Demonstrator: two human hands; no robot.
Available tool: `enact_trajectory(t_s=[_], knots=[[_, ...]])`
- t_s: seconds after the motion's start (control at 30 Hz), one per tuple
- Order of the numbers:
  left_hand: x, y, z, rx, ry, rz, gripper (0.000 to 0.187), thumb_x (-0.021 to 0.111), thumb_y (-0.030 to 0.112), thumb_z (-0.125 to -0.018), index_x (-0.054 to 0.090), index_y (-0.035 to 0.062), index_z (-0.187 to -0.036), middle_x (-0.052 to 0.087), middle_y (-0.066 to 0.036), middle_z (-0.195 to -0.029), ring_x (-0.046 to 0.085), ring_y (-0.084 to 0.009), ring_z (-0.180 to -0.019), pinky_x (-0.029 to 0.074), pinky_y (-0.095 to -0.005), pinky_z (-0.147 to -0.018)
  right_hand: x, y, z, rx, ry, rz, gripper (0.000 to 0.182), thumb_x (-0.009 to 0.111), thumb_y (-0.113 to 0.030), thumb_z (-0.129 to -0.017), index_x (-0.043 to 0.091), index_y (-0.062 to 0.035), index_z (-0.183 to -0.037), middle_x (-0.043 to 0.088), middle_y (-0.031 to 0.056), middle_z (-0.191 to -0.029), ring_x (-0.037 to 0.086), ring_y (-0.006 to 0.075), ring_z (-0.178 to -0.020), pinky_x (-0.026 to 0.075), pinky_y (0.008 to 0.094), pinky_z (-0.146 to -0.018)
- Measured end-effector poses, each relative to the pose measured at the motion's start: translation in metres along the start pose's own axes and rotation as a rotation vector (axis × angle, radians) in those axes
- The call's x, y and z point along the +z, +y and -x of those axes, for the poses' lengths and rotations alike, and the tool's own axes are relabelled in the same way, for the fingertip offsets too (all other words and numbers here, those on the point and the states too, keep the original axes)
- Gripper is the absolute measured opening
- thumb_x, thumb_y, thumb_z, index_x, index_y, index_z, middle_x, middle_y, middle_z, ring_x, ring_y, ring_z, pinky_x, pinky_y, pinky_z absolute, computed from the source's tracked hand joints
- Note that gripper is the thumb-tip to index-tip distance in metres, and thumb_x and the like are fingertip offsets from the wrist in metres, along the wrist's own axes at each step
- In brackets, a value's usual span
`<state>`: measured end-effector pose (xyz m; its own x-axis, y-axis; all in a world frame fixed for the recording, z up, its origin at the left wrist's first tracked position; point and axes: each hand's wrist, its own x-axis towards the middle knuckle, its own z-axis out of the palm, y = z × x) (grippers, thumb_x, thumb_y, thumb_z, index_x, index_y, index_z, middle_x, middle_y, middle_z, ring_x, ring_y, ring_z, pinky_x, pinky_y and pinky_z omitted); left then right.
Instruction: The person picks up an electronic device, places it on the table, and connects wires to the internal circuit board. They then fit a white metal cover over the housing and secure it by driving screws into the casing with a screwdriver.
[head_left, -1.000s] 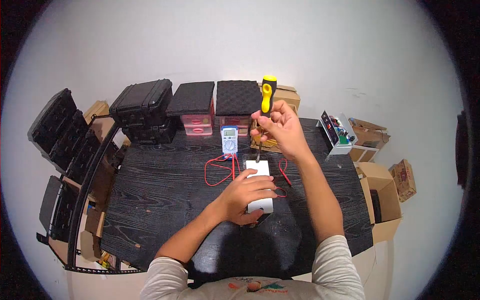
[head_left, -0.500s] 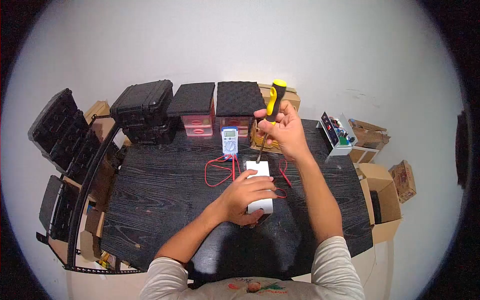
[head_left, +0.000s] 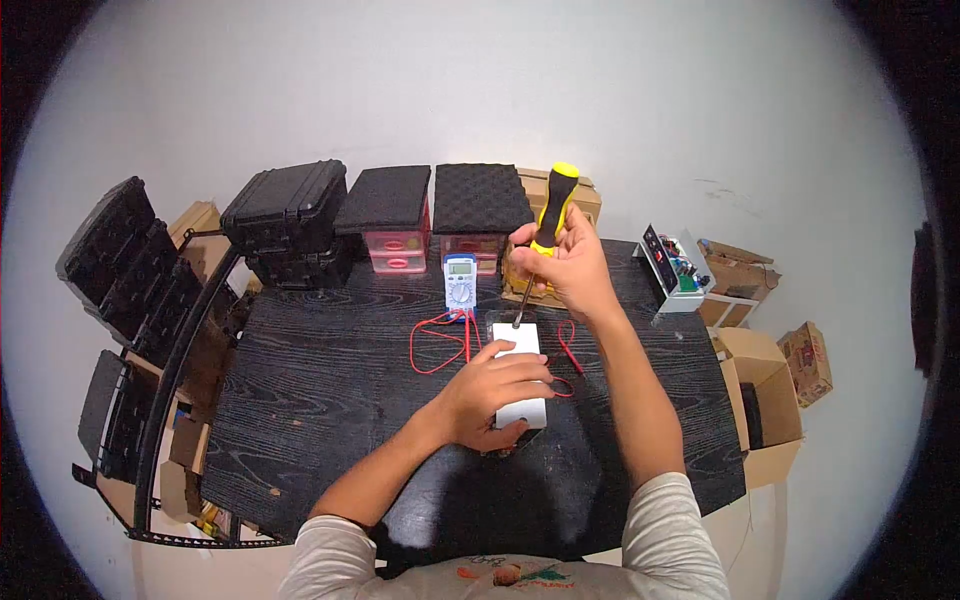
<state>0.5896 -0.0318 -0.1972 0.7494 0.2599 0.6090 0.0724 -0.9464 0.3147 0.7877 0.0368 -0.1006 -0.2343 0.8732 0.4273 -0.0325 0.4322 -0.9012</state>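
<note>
A white box-shaped device lies lengthwise at the middle of the table. Across its top stretch the fingers of my left hand, with the thumb at the near end, gripping it. Held by its lower handle in the fingers of my right hand is a yellow-and-black screwdriver. It stands nearly upright and leans a little right, its shaft reaching down to the far end of the device. Whether the tip sits in a screw is too small to tell.
Beyond the device lies a multimeter with red leads. Drawer units and black hard cases line the back left. An open circuit-board unit stands at the back right. A cardboard box is beyond the table's right edge.
The screwdriver handle has turned about its length and its top has shifted slightly right. My right fingers have moved a little around it. My left hand and the device have stayed put.
</note>
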Motion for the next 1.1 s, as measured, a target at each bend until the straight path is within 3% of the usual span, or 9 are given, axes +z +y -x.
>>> enact_trajectory(t_s=[0.07, 0.17, 0.4, 0.57, 0.77, 0.9, 1.1], knots=[[0.0, 0.001, 0.0, 0.001, 0.004, 0.004, 0.048, 0.067, 0.028, -0.079, 0.068, 0.0137, -0.126, 0.066, -0.011, -0.133, 0.057, -0.0331, -0.136, 0.035, -0.0577, -0.114, -0.004, 0.002, -0.002, 0.015, -0.041, 0.029, 0.037, 0.067, -0.01, -0.102, 0.054, 0.0011, -0.135, 0.071, 0.0151, -0.12, 0.074, 0.0168, -0.096, 0.061, 0.0283, -0.072], [-0.002, 0.002, 0.0, -0.011, -0.002, 0.009, 0.049, 0.067, 0.028, -0.079, 0.068, 0.0137, -0.125, 0.066, -0.011, -0.133, 0.057, -0.0332, -0.136, 0.035, -0.0578, -0.114, -0.01, 0.002, -0.002, 0.09, -0.131, -0.408, 0.032, 0.068, -0.013, -0.101, 0.056, -0.0026, -0.128, 0.072, 0.0144, -0.118, 0.074, 0.0158, -0.094, 0.059, 0.0275, -0.073], [0.001, 0.001, 0.001, -0.013, 0.02, 0.026, 0.05, 0.068, 0.027, -0.077, 0.069, 0.0138, -0.125, 0.067, -0.01, -0.132, 0.057, -0.0333, -0.136, 0.035, -0.0574, -0.115, 0.001, -0.008, 0.006, 0.001, -0.005, -0.009, 0.026, 0.067, -0.013, -0.102, 0.057, -0.0029, -0.123, 0.071, 0.0133, -0.122, 0.074, 0.0164, -0.095, 0.06, 0.0291, -0.076], [-0.005, 0.004, -0.003, 0.009, 0.027, 0.001, 0.053, 0.075, 0.019, -0.072, 0.066, 0.0113, -0.124, 0.068, -0.01, -0.128, 0.059, -0.0317, -0.133, 0.039, -0.0549, -0.111, -0.003, -0.001, -0.001, 0.07, -0.1, -0.323, 0.036, 0.068, -0.013, -0.102, 0.055, -0.0008, -0.133, 0.07, 0.0126, -0.118, 0.07, 0.0112, -0.082, 0.059, 0.023, -0.07], [0.0, 0.001, 0.0, -0.014, 0.009, 0.014, 0.051, 0.068, 0.026, -0.075, 0.068, 0.0141, -0.125, 0.066, -0.01, -0.132, 0.058, -0.0327, -0.135, 0.036, -0.057, -0.114, 0.009, -0.01, 0.001, 0.012, 0.065, 0.006, 0.025, 0.062, -0.016, -0.106, 0.059, 0.0005, -0.126, 0.072, 0.0109, -0.116, 0.069, 0.011, -0.08, 0.058, 0.0233, -0.068], [0.002, -0.002, 0.001, -0.008, 0.03, 0.034, 0.05, 0.067, 0.026, -0.076, 0.068, 0.0139, -0.124, 0.066, -0.01, -0.132, 0.057, -0.0326, -0.135, 0.036, -0.0569, -0.113, -0.002, 0.0, -0.005, 0.058, -0.031, -0.248, 0.027, 0.071, -0.012, -0.101, 0.059, -0.0016, -0.122, 0.073, 0.0102, -0.113, 0.071, 0.0102, -0.083, 0.058, 0.0238, -0.066], [0.001, 0.0, 0.0, -0.011, 0.017, 0.0, 0.048, 0.066, 0.029, -0.079, 0.069, 0.0137, -0.124, 0.067, -0.01, -0.132, 0.058, -0.033, -0.135, 0.036, -0.0567, -0.113, -0.002, 0.002, 0.0, 0.006, 0.036, -0.028, 0.025, 0.065, -0.019, -0.105, 0.058, -0.0019, -0.121, 0.074, 0.011, -0.112, 0.07, 0.0093, -0.084, 0.058, 0.0239, -0.068]])
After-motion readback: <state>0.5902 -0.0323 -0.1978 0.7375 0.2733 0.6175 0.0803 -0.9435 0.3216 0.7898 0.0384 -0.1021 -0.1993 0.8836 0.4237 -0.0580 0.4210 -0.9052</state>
